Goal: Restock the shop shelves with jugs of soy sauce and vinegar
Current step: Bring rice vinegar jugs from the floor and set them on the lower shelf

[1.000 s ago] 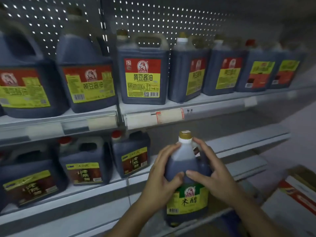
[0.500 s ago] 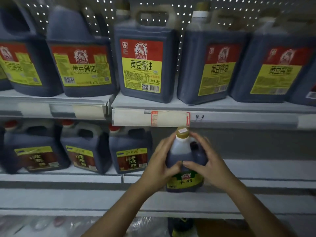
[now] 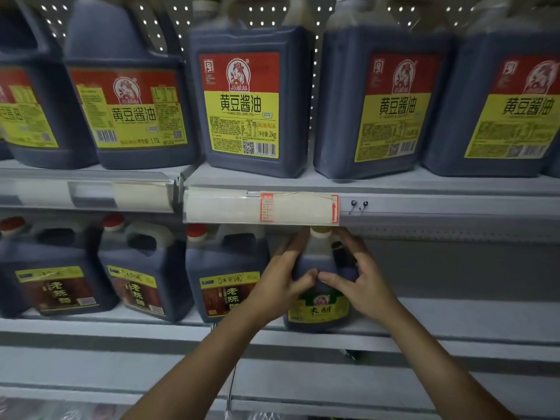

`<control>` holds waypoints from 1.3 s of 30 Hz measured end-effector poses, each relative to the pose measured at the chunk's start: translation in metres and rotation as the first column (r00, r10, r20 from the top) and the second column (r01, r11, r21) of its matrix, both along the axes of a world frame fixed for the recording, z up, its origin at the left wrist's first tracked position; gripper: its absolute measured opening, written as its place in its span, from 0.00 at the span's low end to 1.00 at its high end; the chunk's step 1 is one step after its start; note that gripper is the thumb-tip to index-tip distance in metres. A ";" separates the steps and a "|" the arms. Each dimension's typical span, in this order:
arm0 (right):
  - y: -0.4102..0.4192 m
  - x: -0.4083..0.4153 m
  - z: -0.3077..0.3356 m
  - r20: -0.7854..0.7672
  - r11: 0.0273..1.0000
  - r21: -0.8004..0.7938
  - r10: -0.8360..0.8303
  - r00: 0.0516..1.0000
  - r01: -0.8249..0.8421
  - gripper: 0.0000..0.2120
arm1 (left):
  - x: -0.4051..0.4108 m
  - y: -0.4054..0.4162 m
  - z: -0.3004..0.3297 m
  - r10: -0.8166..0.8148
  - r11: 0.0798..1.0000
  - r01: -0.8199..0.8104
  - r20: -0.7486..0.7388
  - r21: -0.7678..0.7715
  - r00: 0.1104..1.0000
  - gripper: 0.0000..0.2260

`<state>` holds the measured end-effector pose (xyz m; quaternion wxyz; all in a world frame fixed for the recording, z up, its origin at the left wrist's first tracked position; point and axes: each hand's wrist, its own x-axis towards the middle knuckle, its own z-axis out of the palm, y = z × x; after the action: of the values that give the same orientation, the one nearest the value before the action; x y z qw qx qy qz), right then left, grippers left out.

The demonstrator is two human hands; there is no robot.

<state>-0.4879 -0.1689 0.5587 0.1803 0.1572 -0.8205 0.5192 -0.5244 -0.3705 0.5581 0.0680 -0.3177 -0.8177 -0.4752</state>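
A dark vinegar jug (image 3: 318, 310) with a green and yellow label and a yellow cap stands on the lower shelf (image 3: 454, 316), its cap just under the upper shelf's price strip. My left hand (image 3: 281, 283) grips its left side and my right hand (image 3: 360, 283) grips its right side by the handle, the thumbs meeting on its front. To its left stand three red-capped vinegar jugs (image 3: 224, 280). Several soy sauce jugs (image 3: 242, 101) with red and yellow labels fill the upper shelf (image 3: 394, 183).
The lower shelf right of the held jug is bare back to the grey rear panel. A price strip (image 3: 260, 207) hangs on the upper shelf edge. Another shelf edge (image 3: 303, 380) runs below my forearms.
Both hands have carried the vinegar jug up and forward from in front of the shelves onto the lower shelf, beside the red-capped jugs. The view has closed in on the shelves.
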 end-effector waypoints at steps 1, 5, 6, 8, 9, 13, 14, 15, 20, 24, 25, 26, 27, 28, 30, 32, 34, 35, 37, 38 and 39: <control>0.001 -0.005 -0.004 0.011 1.000 0.005 0.004 1.000 -0.004 0.39 | -0.005 0.001 -0.004 -0.004 1.000 0.004 0.009 -0.020 1.000 0.21; 0.007 -0.014 -0.025 0.035 1.000 -0.013 -0.005 0.999 0.005 0.39 | -0.010 0.004 -0.011 0.004 0.995 -0.003 0.003 -0.097 1.000 0.30; 0.008 -0.016 -0.029 0.021 1.000 -0.021 -0.020 1.000 0.020 0.39 | -0.011 0.004 -0.011 -0.010 0.994 0.011 0.012 -0.108 1.000 0.31; 0.009 -0.021 -0.032 -0.031 0.999 -0.020 -0.049 0.998 0.048 0.38 | -0.016 0.004 -0.010 -0.027 0.994 0.033 0.057 -0.104 0.998 0.32; 0.008 -0.023 -0.033 -0.050 0.998 -0.019 -0.057 0.997 0.056 0.38 | -0.018 0.003 -0.009 -0.024 0.994 0.031 0.070 -0.100 0.997 0.32; 0.000 -0.031 -0.031 -0.078 0.998 -0.020 -0.062 0.995 0.061 0.38 | -0.023 0.004 -0.008 0.024 0.996 -0.019 0.049 -0.086 0.999 0.35; -0.002 -0.031 -0.032 -0.061 0.998 -0.020 -0.062 0.996 0.061 0.38 | -0.022 0.004 -0.008 0.027 0.997 -0.023 0.056 -0.074 0.998 0.35; -0.002 -0.031 -0.032 -0.042 0.998 -0.009 -0.064 0.997 0.063 0.39 | -0.021 0.004 -0.009 0.029 0.998 -0.025 0.053 -0.061 0.998 0.36; 0.010 -0.019 -0.029 0.135 0.998 0.040 0.046 0.990 -0.052 0.45 | -0.020 0.003 -0.012 0.010 0.998 -0.008 0.031 -0.066 0.999 0.37; 0.001 -0.011 -0.028 0.108 0.999 0.036 -0.016 0.994 0.012 0.44 | -0.022 -0.001 -0.011 0.012 0.996 -0.007 0.058 -0.087 0.998 0.36; -0.002 -0.010 -0.029 0.098 0.999 0.041 -0.034 0.995 0.030 0.44 | -0.021 -0.001 -0.010 0.016 0.996 -0.011 0.054 -0.087 0.998 0.36; -0.003 -0.009 -0.031 0.080 0.998 0.048 -0.049 0.996 0.045 0.44 | -0.020 -0.001 -0.009 0.020 0.997 -0.016 0.050 -0.081 0.999 0.36; -0.004 -0.008 -0.033 0.057 0.997 0.054 -0.059 0.997 0.056 0.43 | -0.018 0.000 -0.008 0.025 0.997 -0.021 0.048 -0.070 0.999 0.35; -0.003 -0.007 -0.034 0.043 0.997 0.057 -0.061 0.997 0.059 0.43 | -0.017 0.000 -0.008 0.031 0.998 -0.028 0.056 -0.052 0.998 0.35; -0.001 -0.008 -0.035 0.042 0.997 0.063 -0.049 0.998 0.046 0.41 | -0.013 0.001 -0.009 0.048 0.999 -0.046 0.107 -0.016 0.993 0.34; 0.000 -0.008 -0.037 0.046 0.997 0.065 -0.041 0.998 0.038 0.40 | -0.010 0.001 -0.011 0.077 0.997 -0.080 0.141 0.019 0.987 0.34; 0.000 -0.008 -0.037 0.053 0.997 0.056 -0.051 0.997 0.048 0.40 | -0.007 0.003 -0.010 0.111 0.992 -0.119 0.143 0.046 0.983 0.32; -0.001 -0.008 -0.037 0.052 0.997 0.057 -0.058 0.997 0.055 0.40 | -0.005 0.003 -0.010 0.121 0.990 -0.130 0.138 0.059 0.983 0.31; -0.003 -0.007 -0.036 0.060 0.995 0.067 -0.076 0.995 0.072 0.40 | -0.002 0.004 -0.009 0.119 0.989 -0.128 0.125 0.070 0.985 0.30; -0.004 -0.006 -0.036 0.074 0.995 0.068 -0.084 0.994 0.079 0.40 | -0.002 0.004 -0.009 0.111 0.991 -0.120 0.123 0.065 0.986 0.30; -0.005 -0.005 -0.034 0.095 0.995 0.066 -0.087 0.992 0.081 0.41 | -0.001 0.004 -0.009 0.105 0.992 -0.113 0.119 0.059 0.987 0.30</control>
<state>-0.4926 -0.1737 0.5242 0.1564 0.1025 -0.8500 0.4926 -0.5253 -0.3665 0.5492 0.0568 -0.2421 -0.8204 -0.5148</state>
